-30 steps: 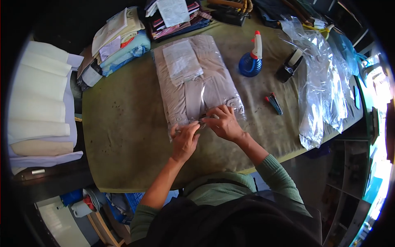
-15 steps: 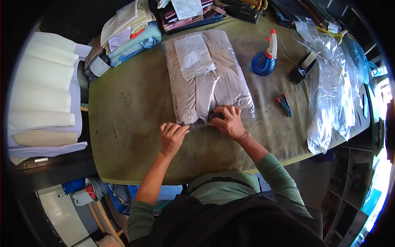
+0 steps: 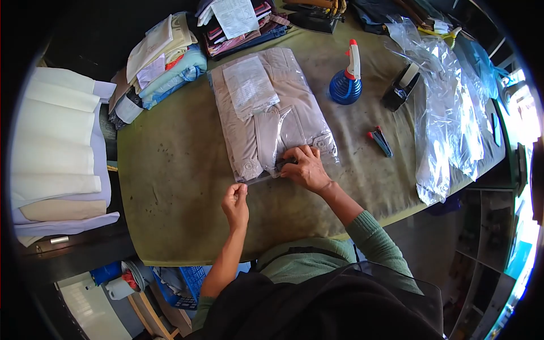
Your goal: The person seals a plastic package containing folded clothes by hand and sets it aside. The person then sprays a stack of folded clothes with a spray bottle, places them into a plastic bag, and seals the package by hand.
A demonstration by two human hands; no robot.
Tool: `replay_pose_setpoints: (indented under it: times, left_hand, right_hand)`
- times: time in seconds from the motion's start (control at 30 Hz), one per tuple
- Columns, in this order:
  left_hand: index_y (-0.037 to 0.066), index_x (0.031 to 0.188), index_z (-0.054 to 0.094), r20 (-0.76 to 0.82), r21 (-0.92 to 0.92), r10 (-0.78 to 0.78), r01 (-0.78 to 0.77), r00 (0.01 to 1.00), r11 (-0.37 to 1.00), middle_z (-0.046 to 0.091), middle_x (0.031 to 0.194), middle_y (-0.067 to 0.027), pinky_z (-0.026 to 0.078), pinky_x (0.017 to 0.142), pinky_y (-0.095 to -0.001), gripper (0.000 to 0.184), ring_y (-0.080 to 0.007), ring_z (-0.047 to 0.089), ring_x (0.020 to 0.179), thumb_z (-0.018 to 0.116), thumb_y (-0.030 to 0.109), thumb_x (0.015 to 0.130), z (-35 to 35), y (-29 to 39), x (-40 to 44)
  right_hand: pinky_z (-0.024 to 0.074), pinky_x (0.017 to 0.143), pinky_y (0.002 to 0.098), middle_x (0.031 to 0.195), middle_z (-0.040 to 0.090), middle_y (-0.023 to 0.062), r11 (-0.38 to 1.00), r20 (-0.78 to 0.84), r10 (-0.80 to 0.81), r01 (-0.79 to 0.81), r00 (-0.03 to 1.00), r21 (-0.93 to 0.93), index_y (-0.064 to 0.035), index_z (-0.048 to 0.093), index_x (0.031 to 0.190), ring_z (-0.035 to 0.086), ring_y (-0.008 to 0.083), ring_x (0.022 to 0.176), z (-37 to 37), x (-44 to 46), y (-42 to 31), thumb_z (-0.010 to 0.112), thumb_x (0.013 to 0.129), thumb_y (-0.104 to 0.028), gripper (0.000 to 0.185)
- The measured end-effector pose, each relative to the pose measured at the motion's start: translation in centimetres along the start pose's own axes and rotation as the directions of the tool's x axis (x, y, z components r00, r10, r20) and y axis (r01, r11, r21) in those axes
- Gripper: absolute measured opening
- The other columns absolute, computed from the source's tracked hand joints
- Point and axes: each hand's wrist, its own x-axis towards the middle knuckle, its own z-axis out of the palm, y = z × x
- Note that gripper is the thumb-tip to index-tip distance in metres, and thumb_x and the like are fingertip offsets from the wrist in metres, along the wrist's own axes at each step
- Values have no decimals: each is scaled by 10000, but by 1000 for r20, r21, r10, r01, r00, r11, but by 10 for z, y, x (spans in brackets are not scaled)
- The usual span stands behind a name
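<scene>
A folded beige garment [image 3: 241,133] with buttoned tabs lies flat inside a clear plastic bag [image 3: 290,127], a white paper slip [image 3: 249,85] on its upper part. My left hand [image 3: 236,205] is closed in a pinch at the bag's near left corner, on the edge of the film. My right hand [image 3: 307,170] rests on the near edge of the bag, fingers curled over something dark that they mostly hide. To the right lies a small stapler-like tool [image 3: 381,141] with red ends, apart from both hands.
A blue spray bottle [image 3: 346,82] and a black holder [image 3: 401,90] stand right of the bag. Loose clear plastic [image 3: 447,119] covers the table's right side. Folded clothes [image 3: 170,62], another pile [image 3: 243,31] and an iron [image 3: 311,20] line the back. White cloths [image 3: 56,141] hang left.
My left hand has drawn a little toward me, its fingers now closed in a tighter pinch. My right hand stays at the bag's near edge. The whole view has shifted slightly.
</scene>
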Motion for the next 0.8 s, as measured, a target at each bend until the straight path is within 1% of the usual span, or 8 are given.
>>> replay_pose_setpoints:
  times: [0.07,0.17,0.3,0.43,0.5,0.63,0.73,0.8]
  left_hand:
    - [96,866,613,-28,-282,-184,169,982,944,594,730,28,420,685,-281,92,-109,554,659,626,186,883,8,-10,-6]
    - [149,828,558,162,-679,-666,572,728,460,564,671,47,375,676,-261,86,-67,531,643,579,187,904,21,21,-11]
    - [161,792,521,427,-775,-682,629,593,62,524,637,52,370,674,-280,150,-83,521,601,478,152,936,21,26,-6]
    - [166,799,527,553,-746,-582,665,596,-27,488,581,73,366,592,-276,138,-70,481,515,487,130,927,13,7,-4]
    - [162,788,530,632,-724,-502,681,590,-110,462,546,86,356,559,-249,177,-52,456,483,479,206,952,6,4,-6]
    - [174,737,531,668,-672,-476,738,572,-56,431,510,106,316,507,-211,262,-23,417,457,473,294,963,1,7,-9]
    - [161,734,548,658,-640,-476,766,584,55,462,549,86,337,498,-206,242,-27,422,462,540,294,936,-2,13,-9]
    - [122,807,580,246,-425,-649,682,720,595,454,572,68,377,532,-220,181,-44,428,477,587,273,907,2,33,-17]
  right_hand:
    - [320,864,397,1051,541,-24,1000,-10,0,0,1000,-12,-212,679,759,461,196,1038,1,-1,0,719,681,-255,97]
    - [308,874,395,1038,544,-29,1000,-18,23,-23,1000,20,-192,677,760,459,196,1037,-1,0,-2,724,680,-240,105]
    - [404,759,368,865,584,7,980,-67,59,-45,996,192,-129,674,790,547,231,838,-12,-1,-20,711,721,-185,97]
    - [477,587,312,793,645,72,847,203,282,-343,938,406,-27,641,885,610,236,638,19,-15,-65,640,841,-175,154]
    - [487,570,311,804,658,78,325,410,455,-576,791,750,0,624,905,621,201,633,57,-17,-77,581,897,-204,208]
    - [516,584,300,783,661,79,-493,743,341,-564,575,663,9,611,948,624,142,637,81,2,-90,493,961,-242,278]
    - [531,608,288,761,652,86,-516,791,355,-601,498,610,-6,631,926,626,150,645,73,6,-91,538,936,-210,225]
    - [536,618,287,777,656,85,-470,712,382,-540,589,698,1,642,894,630,146,657,84,3,-88,563,916,-178,197]
